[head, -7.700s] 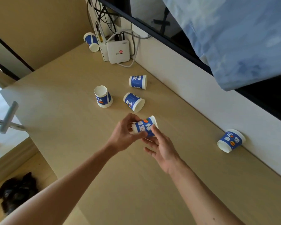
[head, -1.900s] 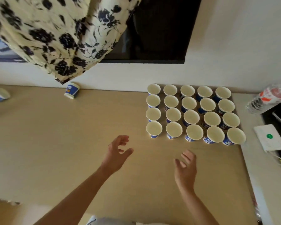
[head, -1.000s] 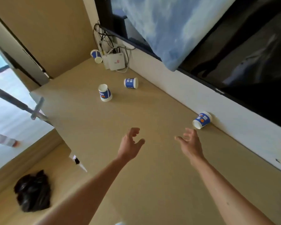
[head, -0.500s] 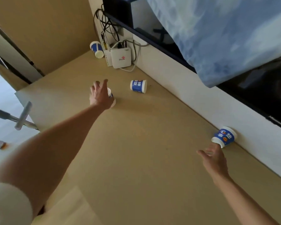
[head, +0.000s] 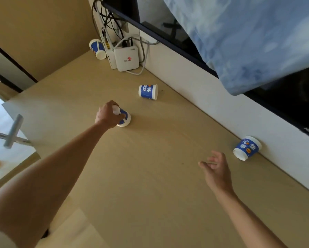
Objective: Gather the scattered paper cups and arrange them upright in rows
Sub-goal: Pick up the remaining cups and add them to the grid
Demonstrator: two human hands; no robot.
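Nearest, the right hand (head: pixel 217 171) hovers above the table (head: pixel 150 176) with fingers spread and nothing in it. A blue-and-white paper cup, the wall cup (head: pixel 247 148), lies on its side at about two o'clock from that hand, near it but not touched, resting against the white wall (head: pixel 221 108).

Farther out, at about ten o'clock from the right hand, the left hand (head: pixel 108 114) is closed over a second cup, the gripped cup (head: pixel 124 118). This cup sits mouth-down with its wide white rim on the table; the fingers wrap its upper body and narrow base, and the rim sticks out at four o'clock from the knuckles. How firm the grasp is cannot be judged, since the hand hides most of the cup.

Beyond it, at one o'clock, the middle cup (head: pixel 148 91) lies on its side, well apart from both hands.

Farthest, in the corner, the corner cup (head: pixel 97 49) leans beside a white router (head: pixel 126 59) with tangled cables (head: pixel 110 20).
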